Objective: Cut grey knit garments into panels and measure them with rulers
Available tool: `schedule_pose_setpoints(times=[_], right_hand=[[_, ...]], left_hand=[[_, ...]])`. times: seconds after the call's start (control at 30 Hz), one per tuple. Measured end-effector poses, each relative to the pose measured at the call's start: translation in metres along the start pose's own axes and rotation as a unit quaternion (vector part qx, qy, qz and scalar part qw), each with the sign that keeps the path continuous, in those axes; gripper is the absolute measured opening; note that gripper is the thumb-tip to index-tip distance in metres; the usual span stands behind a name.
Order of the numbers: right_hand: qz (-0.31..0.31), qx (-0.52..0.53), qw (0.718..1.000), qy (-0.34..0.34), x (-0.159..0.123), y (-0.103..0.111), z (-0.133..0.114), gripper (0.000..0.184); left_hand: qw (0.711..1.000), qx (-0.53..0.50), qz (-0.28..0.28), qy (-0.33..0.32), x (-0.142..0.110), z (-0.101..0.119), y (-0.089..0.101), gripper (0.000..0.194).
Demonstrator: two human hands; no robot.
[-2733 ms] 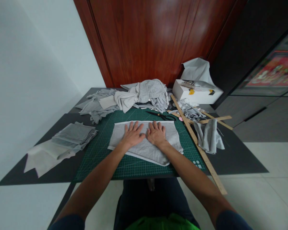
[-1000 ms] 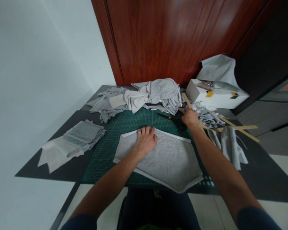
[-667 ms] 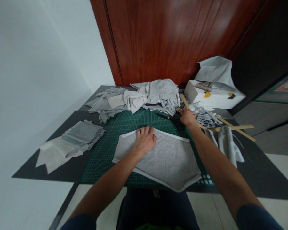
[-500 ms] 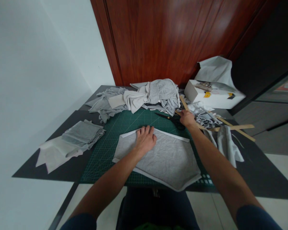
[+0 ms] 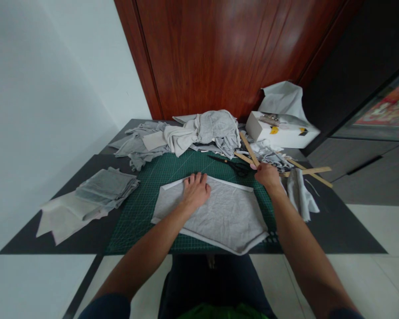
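Shiny red-brown wood (image 5: pixel 216 57) stands behind a flat dark gray table (image 5: pixel 335 230). On its green mat with thin grid lines (image 5: pixel 129 230) lies a thin, wrinkly, light gray cloth with white edges (image 5: pixel 229 212); its low corner reaches the table's front. The left hand (image 5: pixel 195 192) rests on the cloth's top edge, fingers open. The right hand (image 5: pixel 267 176) curls its fingers at a flat yellow wooden stick (image 5: pixel 248 148); I cannot tell if they grip. Green mat shows between cloth and black scissors (image 5: pixel 238 167).
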State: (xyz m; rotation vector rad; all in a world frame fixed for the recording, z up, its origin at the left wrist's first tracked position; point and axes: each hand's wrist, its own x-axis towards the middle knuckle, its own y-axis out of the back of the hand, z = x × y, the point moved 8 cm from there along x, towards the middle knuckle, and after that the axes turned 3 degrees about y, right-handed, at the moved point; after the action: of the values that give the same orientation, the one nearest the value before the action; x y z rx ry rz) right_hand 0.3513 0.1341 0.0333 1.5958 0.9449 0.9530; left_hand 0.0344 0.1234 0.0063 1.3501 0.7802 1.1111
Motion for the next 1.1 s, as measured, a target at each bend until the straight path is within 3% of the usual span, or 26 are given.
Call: schedule_pose_setpoints(times=[0.2, 0.3, 0.47, 0.53, 0.8, 0.97, 1.1], right_hand=[[-0.025, -0.013, 0.998, -0.064, -0.026, -0.004, 0.041, 0.029], [-0.016, -0.036, 0.995, -0.089, -0.031, -0.001, 0.055, 0.041], [0.002, -0.032, 0.999, -0.015, -0.011, 0.003, 0.022, 0.032], [0.002, -0.022, 1.000, -0.020, -0.001, 0.000, 0.011, 0.036], [0.025, 0.004, 0.998, -0.058, 0.009, -0.016, 0.019, 0.060], [0.082, 0.050, 0.994, -0.044, 0.003, 0.007, 0.018, 0.057], [0.111, 0.144, 0.981, 0.067, -0.008, 0.030, -0.023, 0.045]], left_hand=[[1.000, 0.005, 0.009, -0.005, 0.000, 0.000, 0.000, 0.056], [1.000, 0.005, 0.014, -0.007, 0.000, 0.000, 0.000, 0.056], [1.000, 0.008, 0.011, -0.002, 0.000, 0.000, 0.000, 0.056], [1.000, 0.008, 0.013, -0.003, -0.001, 0.000, 0.001, 0.055], [1.000, 0.009, 0.014, -0.003, -0.001, 0.000, 0.002, 0.054], [1.000, 0.006, 0.022, -0.006, -0.002, 0.000, 0.002, 0.052], [0.999, -0.010, 0.029, -0.009, -0.003, 0.000, 0.002, 0.051]])
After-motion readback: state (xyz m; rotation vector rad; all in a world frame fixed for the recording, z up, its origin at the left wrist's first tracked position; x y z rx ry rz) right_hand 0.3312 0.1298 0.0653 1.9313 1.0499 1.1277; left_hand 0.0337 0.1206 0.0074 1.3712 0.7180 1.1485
